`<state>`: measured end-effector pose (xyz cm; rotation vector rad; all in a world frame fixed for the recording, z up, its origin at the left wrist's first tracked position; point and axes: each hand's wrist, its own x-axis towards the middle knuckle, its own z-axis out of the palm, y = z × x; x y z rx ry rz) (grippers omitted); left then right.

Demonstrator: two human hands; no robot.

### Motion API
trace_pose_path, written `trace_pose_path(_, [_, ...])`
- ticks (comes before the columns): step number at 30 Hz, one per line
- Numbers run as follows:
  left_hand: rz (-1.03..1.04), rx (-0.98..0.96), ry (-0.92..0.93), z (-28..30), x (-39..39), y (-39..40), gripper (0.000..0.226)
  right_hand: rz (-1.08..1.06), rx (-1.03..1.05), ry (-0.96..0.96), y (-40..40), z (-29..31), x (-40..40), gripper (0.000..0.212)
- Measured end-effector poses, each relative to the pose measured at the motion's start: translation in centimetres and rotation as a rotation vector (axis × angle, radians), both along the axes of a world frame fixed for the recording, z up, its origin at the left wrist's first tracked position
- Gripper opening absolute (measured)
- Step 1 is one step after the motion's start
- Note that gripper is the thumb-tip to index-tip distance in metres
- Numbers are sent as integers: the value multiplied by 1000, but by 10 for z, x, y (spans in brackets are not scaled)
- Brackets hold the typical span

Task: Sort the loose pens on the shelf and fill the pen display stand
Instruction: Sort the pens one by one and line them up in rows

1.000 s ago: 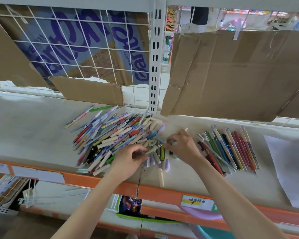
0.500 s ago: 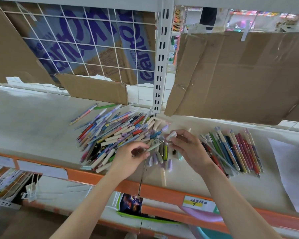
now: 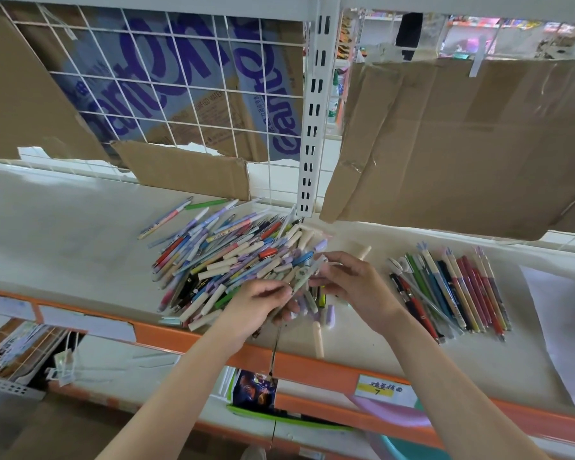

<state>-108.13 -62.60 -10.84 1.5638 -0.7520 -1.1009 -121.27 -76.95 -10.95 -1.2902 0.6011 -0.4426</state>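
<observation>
Where the white shelf (image 3: 80, 240) meets its orange front edge, both hands work close together just above the jumbled heap of loose coloured pens (image 3: 233, 260). The left hand (image 3: 259, 302) has its fingers curled round a pale pen (image 3: 304, 277), and the right hand (image 3: 352, 283) pinches that same pen's upper end. Well to the right lies a tidy row of sorted red, green and blue pens (image 3: 452, 293), side by side on the shelf. Brown cardboard sheets (image 3: 462, 141) hang behind.
</observation>
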Motion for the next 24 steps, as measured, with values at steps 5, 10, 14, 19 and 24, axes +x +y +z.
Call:
trace_pose_path(5, [34, -37, 271, 0, -1, -4, 28, -7, 56, -13, -4, 6, 1, 25])
trace_pose_path(10, [27, -66, 382, 0, 2, -4, 28, 18, 14, -33, -12, 10, 1, 23])
trace_pose_path(14, [45, -50, 430, -1, 2, -5, 21, 26, -76, -14, -12, 14, 3, 20])
trace_pose_path(19, [81, -71, 577, 3, -5, -10, 16, -31, -44, -81, -4, 14, 11, 4])
trace_pose_path(24, [188, -56, 580, 1, -13, -20, 31, -95, -20, -122, 2, 8, 18, 9])
